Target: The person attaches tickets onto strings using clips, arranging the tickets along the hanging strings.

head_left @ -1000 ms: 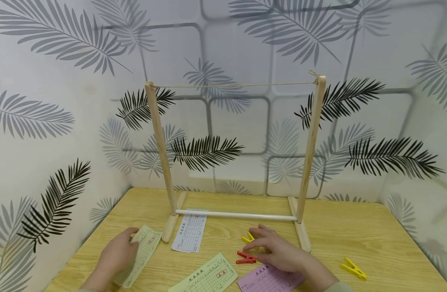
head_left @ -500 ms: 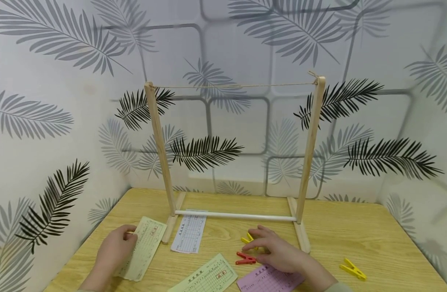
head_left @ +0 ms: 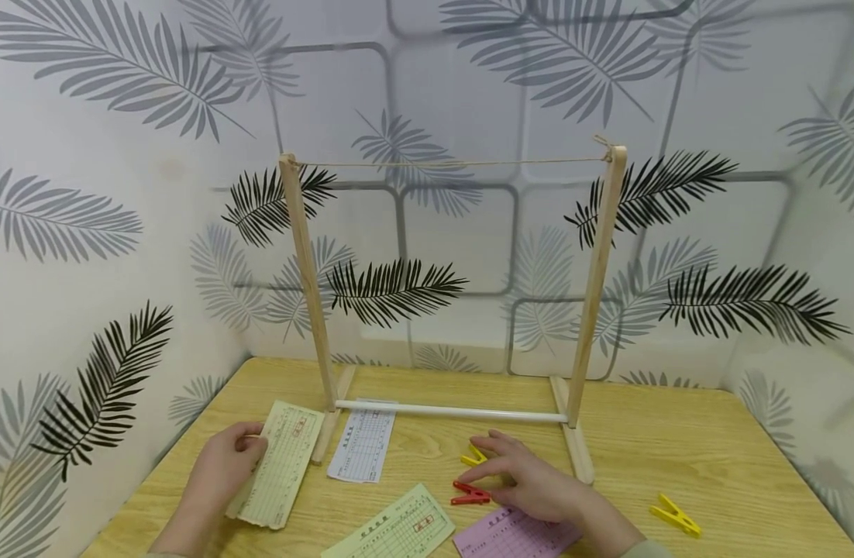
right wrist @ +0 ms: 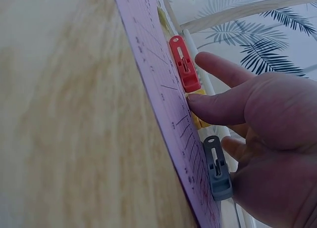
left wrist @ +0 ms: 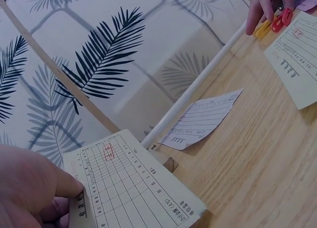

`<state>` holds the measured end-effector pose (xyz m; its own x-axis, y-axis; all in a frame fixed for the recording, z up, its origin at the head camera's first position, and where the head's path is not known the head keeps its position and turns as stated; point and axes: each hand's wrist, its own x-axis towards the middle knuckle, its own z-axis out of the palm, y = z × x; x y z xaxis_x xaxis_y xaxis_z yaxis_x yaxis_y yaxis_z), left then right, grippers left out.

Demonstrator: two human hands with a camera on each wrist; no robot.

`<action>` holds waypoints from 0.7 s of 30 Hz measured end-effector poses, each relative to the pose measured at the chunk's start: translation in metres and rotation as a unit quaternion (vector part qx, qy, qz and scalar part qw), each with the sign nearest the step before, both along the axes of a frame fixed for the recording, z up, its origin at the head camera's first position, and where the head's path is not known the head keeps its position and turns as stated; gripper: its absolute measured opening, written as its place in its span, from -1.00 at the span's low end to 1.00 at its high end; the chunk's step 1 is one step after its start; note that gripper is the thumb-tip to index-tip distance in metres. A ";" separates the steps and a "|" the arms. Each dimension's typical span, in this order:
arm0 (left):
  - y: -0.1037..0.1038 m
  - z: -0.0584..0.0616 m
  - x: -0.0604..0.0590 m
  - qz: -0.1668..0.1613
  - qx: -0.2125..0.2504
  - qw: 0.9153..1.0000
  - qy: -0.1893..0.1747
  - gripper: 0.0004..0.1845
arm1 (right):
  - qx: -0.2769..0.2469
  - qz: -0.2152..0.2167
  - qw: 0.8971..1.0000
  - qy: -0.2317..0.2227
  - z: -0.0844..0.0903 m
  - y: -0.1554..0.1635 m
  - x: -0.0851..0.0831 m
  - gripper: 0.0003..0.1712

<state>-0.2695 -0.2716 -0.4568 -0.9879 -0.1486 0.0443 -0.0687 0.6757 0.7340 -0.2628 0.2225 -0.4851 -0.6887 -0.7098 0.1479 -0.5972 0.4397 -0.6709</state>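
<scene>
My left hand (head_left: 226, 466) holds a pale green printed slip (head_left: 278, 463) by its left edge, thumb on top, at the front left of the wooden table (head_left: 678, 449). In the left wrist view the thumb (left wrist: 59, 184) pins the slip (left wrist: 133, 188). My right hand (head_left: 528, 482) lies flat over some clothes pegs, fingers stretched. Its fingertips touch a yellow peg (head_left: 473, 456) and lie beside a red peg (head_left: 470, 494). In the right wrist view the thumb (right wrist: 213, 107) rests on the yellow peg (right wrist: 199, 121), between a red peg (right wrist: 184, 69) and a grey peg (right wrist: 218, 169).
A wooden rack with two posts, a string (head_left: 455, 163) across the top and a white bar (head_left: 455, 412) low down stands mid-table. A white slip (head_left: 363, 443), a second green slip (head_left: 392, 531) and a pink slip (head_left: 511, 536) lie in front. Another yellow peg (head_left: 674, 515) lies right.
My left hand has moved the green slip up and to the right, toward the foot of the left post. The right hand has hardly moved over the pegs.
</scene>
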 end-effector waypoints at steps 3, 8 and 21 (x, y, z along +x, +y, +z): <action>0.003 0.002 0.000 0.001 0.011 1.000 -0.004 -0.57 | 0.004 -0.007 1.000 -0.016 0.006 -0.002 0.003 -0.36; 0.008 0.005 0.000 0.004 0.030 1.000 -0.006 -0.57 | 0.009 -0.015 1.000 -0.017 0.010 -0.004 0.006 -0.43; 0.020 0.015 0.003 -0.003 0.071 0.997 0.011 -0.57 | 0.014 -0.068 0.998 -0.005 0.011 -0.015 0.009 -0.62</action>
